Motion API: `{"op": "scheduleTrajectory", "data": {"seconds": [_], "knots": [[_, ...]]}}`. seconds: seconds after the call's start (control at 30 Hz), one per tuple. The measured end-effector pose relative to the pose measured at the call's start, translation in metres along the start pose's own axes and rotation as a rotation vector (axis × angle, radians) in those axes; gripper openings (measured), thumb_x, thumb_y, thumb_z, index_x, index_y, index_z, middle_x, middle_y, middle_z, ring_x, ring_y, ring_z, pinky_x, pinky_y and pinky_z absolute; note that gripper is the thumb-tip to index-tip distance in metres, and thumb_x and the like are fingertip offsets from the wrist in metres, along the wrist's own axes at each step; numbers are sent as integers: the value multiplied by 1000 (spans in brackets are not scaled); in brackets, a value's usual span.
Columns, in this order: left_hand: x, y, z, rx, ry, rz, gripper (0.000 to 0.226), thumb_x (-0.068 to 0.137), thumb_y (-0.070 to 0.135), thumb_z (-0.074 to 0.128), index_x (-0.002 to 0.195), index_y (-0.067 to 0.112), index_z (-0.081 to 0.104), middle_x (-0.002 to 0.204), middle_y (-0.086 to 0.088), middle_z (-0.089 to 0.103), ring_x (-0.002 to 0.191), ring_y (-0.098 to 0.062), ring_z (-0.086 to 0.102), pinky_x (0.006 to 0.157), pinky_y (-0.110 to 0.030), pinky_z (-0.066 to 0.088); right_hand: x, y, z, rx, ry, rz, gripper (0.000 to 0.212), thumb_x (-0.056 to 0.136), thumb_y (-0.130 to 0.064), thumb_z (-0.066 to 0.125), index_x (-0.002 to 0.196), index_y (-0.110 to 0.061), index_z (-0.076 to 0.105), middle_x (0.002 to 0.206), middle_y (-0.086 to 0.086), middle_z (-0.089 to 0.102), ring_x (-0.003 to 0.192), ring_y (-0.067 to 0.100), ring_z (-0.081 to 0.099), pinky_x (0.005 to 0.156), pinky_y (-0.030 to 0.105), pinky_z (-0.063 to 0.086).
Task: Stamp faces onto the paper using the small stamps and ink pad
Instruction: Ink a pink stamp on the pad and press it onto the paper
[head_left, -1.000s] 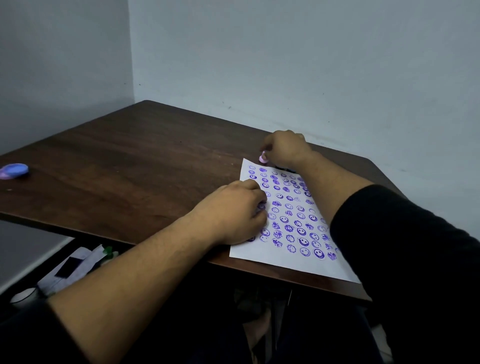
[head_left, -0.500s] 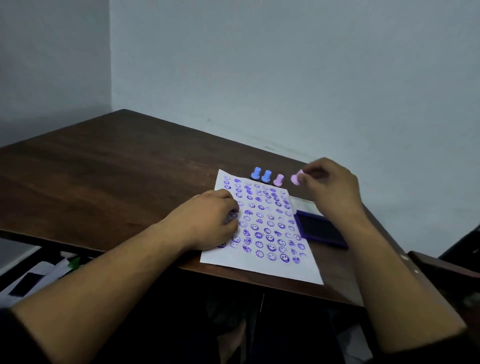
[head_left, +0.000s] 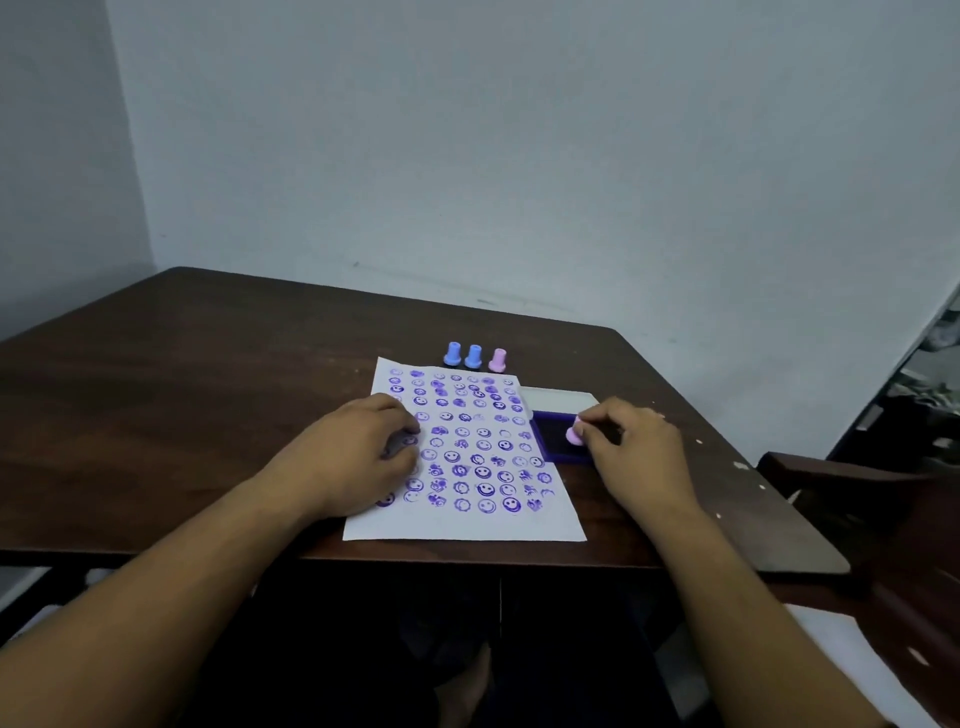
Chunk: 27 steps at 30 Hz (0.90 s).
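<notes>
A white paper (head_left: 467, 525) covered with several rows of purple stamped faces lies near the table's front edge. My left hand (head_left: 358, 457) rests flat on its left side, fingers curled, pinning it down. My right hand (head_left: 634, 447) pinches a small pink stamp (head_left: 574, 435), its face down on the dark purple ink pad (head_left: 550, 441) just right of the paper. Two blue stamps (head_left: 453, 354) (head_left: 474, 356) and one pink stamp (head_left: 498, 359) stand upright beyond the paper's far edge.
The ink pad's white lid (head_left: 563, 401) lies open behind the pad. The dark wooden table (head_left: 208, 374) meets grey walls at the back. A wooden chair arm (head_left: 831, 473) sits at the right, clutter beyond it.
My right hand carried the pink stamp from the paper's far edge over to the ink pad and lowered it there. The view swung right; my left hand stayed on the paper.
</notes>
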<state>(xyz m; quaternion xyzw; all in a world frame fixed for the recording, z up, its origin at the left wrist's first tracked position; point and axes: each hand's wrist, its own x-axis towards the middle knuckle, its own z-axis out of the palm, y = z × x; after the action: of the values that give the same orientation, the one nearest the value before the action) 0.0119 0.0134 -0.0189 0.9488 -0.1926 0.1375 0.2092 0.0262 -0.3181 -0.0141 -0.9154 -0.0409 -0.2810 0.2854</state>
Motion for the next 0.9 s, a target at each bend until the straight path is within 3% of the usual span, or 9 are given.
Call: {"op": "scheduleTrajectory", "data": {"seconds": [0.13, 0.3, 0.6, 0.77, 0.9], "knots": [[1, -2, 0, 8, -18, 4, 40, 96, 45, 56, 131, 28, 64, 131, 15, 57, 119, -7, 54, 96, -28, 45, -1, -10, -3, -78, -22, -4, 6, 92, -31, 77, 87, -34, 78, 73, -21, 62, 91, 23, 65, 84, 37, 49], [1, 0, 0, 16, -15, 6, 40, 97, 45, 55, 132, 28, 64, 131, 15, 57, 117, -6, 54, 93, -26, 44, 4, -13, -13, -86, -144, 90, 29, 88, -13, 61, 81, -37, 77, 96, -14, 79, 90, 21, 66, 88, 40, 55], [0, 2, -2, 5, -5, 5, 39, 97, 42, 57, 132, 27, 65, 132, 13, 58, 119, -8, 55, 95, -27, 45, 0, -22, -12, -148, -96, 58, 27, 90, -11, 61, 81, -32, 75, 93, -6, 80, 93, 27, 68, 96, 42, 53], [0, 2, -3, 2, -13, 3, 40, 97, 42, 57, 133, 26, 64, 133, 13, 57, 121, -8, 54, 99, -28, 45, -5, -17, -4, -170, -29, 10, 2, 93, -31, 72, 92, -32, 74, 96, -7, 78, 99, 22, 68, 96, 43, 51], [0, 1, -2, 1, -10, 2, 40, 97, 42, 57, 132, 26, 65, 133, 13, 57, 120, -8, 54, 98, -27, 45, -6, -12, 2, -192, 16, -34, 6, 95, -35, 74, 93, -32, 69, 78, -9, 64, 91, 23, 66, 88, 41, 47]]}}
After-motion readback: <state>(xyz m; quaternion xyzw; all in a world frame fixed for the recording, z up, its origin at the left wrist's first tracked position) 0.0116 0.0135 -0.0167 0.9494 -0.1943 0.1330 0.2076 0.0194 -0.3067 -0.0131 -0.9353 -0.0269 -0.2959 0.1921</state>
